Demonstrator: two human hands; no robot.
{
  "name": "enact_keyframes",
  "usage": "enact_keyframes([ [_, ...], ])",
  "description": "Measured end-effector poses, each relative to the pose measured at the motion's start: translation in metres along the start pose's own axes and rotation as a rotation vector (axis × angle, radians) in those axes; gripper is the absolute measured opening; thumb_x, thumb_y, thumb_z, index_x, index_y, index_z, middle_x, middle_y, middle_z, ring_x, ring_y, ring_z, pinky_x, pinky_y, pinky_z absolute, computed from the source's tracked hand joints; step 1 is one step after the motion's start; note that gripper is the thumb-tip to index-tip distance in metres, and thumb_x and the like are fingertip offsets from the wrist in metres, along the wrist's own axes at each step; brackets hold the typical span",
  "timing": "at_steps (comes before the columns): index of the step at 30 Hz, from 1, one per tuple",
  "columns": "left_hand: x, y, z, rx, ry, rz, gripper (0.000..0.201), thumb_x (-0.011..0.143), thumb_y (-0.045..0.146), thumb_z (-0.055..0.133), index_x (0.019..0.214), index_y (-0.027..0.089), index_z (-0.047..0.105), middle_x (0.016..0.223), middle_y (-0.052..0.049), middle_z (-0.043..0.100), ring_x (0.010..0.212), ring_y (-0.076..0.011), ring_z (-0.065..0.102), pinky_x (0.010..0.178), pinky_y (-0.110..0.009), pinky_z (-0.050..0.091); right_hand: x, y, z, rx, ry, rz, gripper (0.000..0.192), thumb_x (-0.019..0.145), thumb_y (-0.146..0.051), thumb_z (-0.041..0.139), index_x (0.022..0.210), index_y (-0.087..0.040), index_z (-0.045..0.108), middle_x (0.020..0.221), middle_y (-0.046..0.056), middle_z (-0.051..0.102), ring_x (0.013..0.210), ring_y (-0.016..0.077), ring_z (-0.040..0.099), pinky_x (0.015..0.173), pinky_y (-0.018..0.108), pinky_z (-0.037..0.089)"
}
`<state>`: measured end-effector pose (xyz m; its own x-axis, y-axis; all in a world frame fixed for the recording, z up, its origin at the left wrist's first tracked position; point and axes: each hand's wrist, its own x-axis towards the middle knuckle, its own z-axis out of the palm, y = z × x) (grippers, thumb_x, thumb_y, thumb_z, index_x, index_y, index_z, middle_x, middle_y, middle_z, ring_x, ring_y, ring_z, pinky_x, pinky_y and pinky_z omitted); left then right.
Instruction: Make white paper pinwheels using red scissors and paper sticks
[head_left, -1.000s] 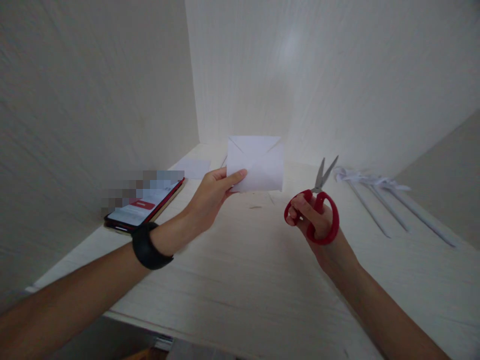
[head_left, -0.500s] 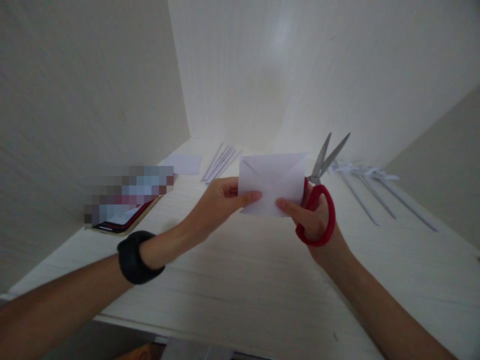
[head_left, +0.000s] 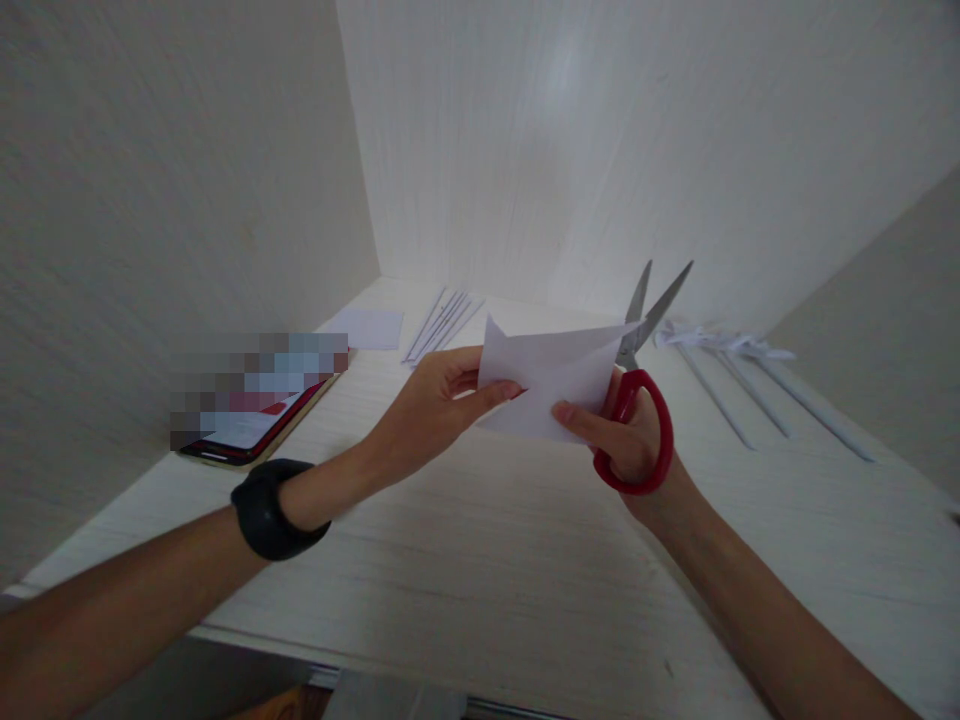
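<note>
Both hands hold a small white sheet of paper (head_left: 559,370) above the desk, its top edge bowed and its upper corners sticking up. My left hand (head_left: 450,400) pinches the sheet's left side, thumb in front and fingers behind. At the lower right, the thumb of my right hand (head_left: 626,435) presses on the paper. Red-handled scissors (head_left: 664,425) hang on that same hand, with its fingers through the loops. Their metal blades stand apart and point up and away. The right fingers behind the paper are mostly hidden.
A phone (head_left: 262,410), partly pixelated, lies at the left. Thin white paper strips (head_left: 442,325) and a flat white paper (head_left: 367,328) lie at the back. On the right are three rolled paper sticks (head_left: 814,405) with crumpled white paper at their tops. Pale walls enclose the desk (head_left: 480,560).
The sheet has bent and tilted: its top edge has dropped in the middle, and the corners now stand up. The scissors have shifted slightly left at the blades. Both hands keep their hold.
</note>
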<state>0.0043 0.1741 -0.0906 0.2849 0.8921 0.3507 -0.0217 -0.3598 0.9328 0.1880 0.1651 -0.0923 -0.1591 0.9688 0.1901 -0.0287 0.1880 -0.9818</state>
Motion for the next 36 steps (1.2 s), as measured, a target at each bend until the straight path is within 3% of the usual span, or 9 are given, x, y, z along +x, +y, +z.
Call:
enact_keyframes([
  [9, 0.001, 0.0, -0.002, 0.04, 0.039, -0.014, 0.03, 0.075, 0.038, 0.074, 0.095, 0.017, 0.074, 0.093, -0.007, 0.075, 0.09, -0.022, 0.068, 0.079, -0.032, 0.056, 0.002, 0.005, -0.008, -0.019, -0.104, 0.021, 0.039, 0.065, -0.03, 0.078, 0.1, -0.018, 0.064, 0.086, 0.005, 0.072, 0.079, 0.0235, 0.067, 0.071, 0.036, 0.055],
  [17, -0.002, 0.006, -0.001, 0.017, 0.049, -0.099, 0.024, 0.069, 0.033, 0.078, 0.086, 0.018, 0.075, 0.086, -0.004, 0.075, 0.082, -0.0216, 0.069, 0.072, -0.03, 0.056, 0.002, 0.005, -0.013, -0.07, 0.037, -0.084, 0.021, 0.072, -0.031, 0.071, 0.082, -0.02, 0.056, 0.073, 0.0, 0.059, 0.066, 0.0156, 0.055, 0.059, 0.029, 0.045],
  [21, -0.001, 0.006, 0.001, -0.008, 0.165, -0.113, 0.026, 0.067, 0.034, 0.079, 0.087, 0.018, 0.075, 0.087, -0.006, 0.075, 0.081, -0.0239, 0.068, 0.069, -0.032, 0.056, 0.0, 0.002, -0.015, -0.053, 0.054, -0.113, 0.016, 0.08, -0.036, 0.063, 0.079, -0.023, 0.054, 0.072, -0.001, 0.054, 0.067, 0.0155, 0.053, 0.061, 0.03, 0.045],
  [26, 0.004, 0.006, -0.003, 0.016, 0.37, -0.082, 0.024, 0.067, 0.032, 0.078, 0.084, 0.016, 0.073, 0.087, -0.007, 0.074, 0.081, -0.0236, 0.067, 0.068, -0.03, 0.053, -0.002, 0.0, -0.013, -0.045, 0.021, -0.133, 0.033, 0.091, -0.052, 0.045, 0.079, -0.022, 0.054, 0.077, 0.003, 0.057, 0.068, 0.0164, 0.055, 0.058, 0.03, 0.046],
  [30, 0.008, 0.007, -0.008, 0.022, 0.448, -0.061, 0.029, 0.069, 0.032, 0.075, 0.091, 0.013, 0.07, 0.093, -0.009, 0.073, 0.085, -0.0227, 0.065, 0.07, -0.029, 0.052, -0.004, -0.001, -0.014, -0.066, 0.01, -0.202, 0.037, 0.092, -0.055, 0.043, 0.083, -0.021, 0.057, 0.075, 0.004, 0.057, 0.069, 0.0174, 0.056, 0.058, 0.03, 0.046],
  [33, 0.009, 0.003, -0.012, -0.018, 0.469, -0.044, 0.035, 0.068, 0.034, 0.075, 0.095, 0.013, 0.07, 0.097, -0.009, 0.073, 0.086, -0.0219, 0.065, 0.072, -0.029, 0.052, -0.005, -0.003, -0.016, -0.105, -0.084, -0.241, 0.045, 0.089, -0.063, 0.041, 0.081, -0.021, 0.056, 0.072, 0.003, 0.055, 0.063, 0.0163, 0.053, 0.056, 0.03, 0.044],
  [36, 0.01, -0.002, -0.013, -0.057, 0.504, -0.032, 0.036, 0.067, 0.034, 0.077, 0.096, 0.014, 0.07, 0.096, -0.008, 0.073, 0.085, -0.0211, 0.066, 0.072, -0.029, 0.052, -0.006, -0.004, -0.015, -0.187, -0.337, -0.148, 0.053, 0.084, -0.071, 0.044, 0.074, -0.02, 0.053, 0.066, 0.0, 0.049, 0.057, 0.0134, 0.047, 0.053, 0.028, 0.041],
])
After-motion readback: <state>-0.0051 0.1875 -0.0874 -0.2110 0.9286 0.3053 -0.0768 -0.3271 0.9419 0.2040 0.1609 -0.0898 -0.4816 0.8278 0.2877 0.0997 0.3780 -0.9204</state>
